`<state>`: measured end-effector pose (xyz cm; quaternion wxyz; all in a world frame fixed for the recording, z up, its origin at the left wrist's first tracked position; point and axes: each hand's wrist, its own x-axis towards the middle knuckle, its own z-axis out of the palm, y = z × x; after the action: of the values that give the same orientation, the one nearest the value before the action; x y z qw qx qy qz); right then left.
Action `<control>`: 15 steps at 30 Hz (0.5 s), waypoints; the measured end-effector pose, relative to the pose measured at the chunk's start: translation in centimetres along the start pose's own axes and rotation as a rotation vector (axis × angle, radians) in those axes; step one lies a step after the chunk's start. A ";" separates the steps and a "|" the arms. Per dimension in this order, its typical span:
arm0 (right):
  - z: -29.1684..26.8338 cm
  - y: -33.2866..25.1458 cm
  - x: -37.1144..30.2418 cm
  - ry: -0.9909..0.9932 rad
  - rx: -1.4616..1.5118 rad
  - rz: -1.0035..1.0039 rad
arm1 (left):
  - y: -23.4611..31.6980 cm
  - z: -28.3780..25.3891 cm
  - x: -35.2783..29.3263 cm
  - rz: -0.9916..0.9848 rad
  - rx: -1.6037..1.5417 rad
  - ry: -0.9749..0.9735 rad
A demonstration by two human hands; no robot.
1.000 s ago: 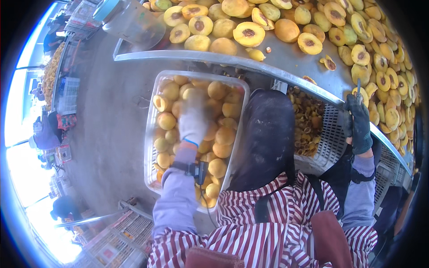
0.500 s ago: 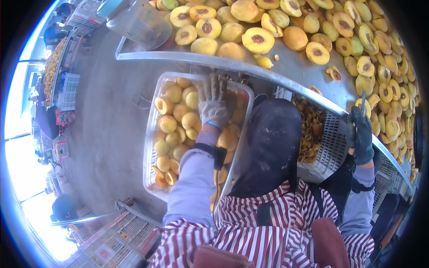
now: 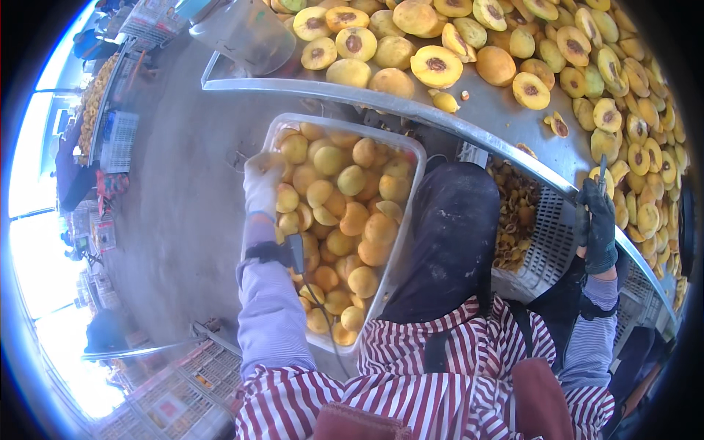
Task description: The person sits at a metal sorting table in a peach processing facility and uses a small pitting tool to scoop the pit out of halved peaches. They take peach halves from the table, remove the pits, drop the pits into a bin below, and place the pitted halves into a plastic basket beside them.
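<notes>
Across goes the left hand [image 3: 262, 192], from the top middle of the pale crate [image 3: 408, 205] half a second ago to its left side now! White-gloved, it's at the upper left corner, right by the peaches [image 3: 352, 180]; the fingers blur, so I cannot tell whether they're clamped on fruit or apart. Those peaches fill the crate, just left of the dark-clad knee [image 3: 447, 220]. Over on the right, no change: the right hand [image 3: 600, 227], dark-gloved, stays closed around a knife [image 3: 603, 170], blade up, at the edge of the metal surface [image 3: 506, 110]. And look at that surface, heaped with halved peaches [image 3: 436, 66], a clear tub [image 3: 246, 37] at its left end! Below it, beside the knee, a second crate [image 3: 550, 227] carries brownish scraps [image 3: 515, 213].
</notes>
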<state>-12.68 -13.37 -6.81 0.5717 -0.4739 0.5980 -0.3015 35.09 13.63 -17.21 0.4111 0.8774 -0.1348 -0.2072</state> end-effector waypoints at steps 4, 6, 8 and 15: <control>-1.5 0.1 0.6 -0.031 0.018 0.112 | -4.6 -2.4 0.4 0.040 0.169 0.032; -3.4 1.8 1.6 -0.084 0.022 0.108 | -1.9 -1.6 -0.9 0.000 0.464 -0.023; -3.6 3.6 2.0 -0.083 -0.272 -0.345 | 1.0 -1.8 -3.1 -0.092 0.693 -0.046; -5.3 3.6 2.3 -0.150 -0.703 -0.721 | -6.4 4.4 0.3 0.494 0.981 0.319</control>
<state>-18.41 -15.11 -10.12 0.2784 -0.8342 0.4193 -0.2253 33.63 14.59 -24.84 0.0070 0.9284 -0.3527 0.1170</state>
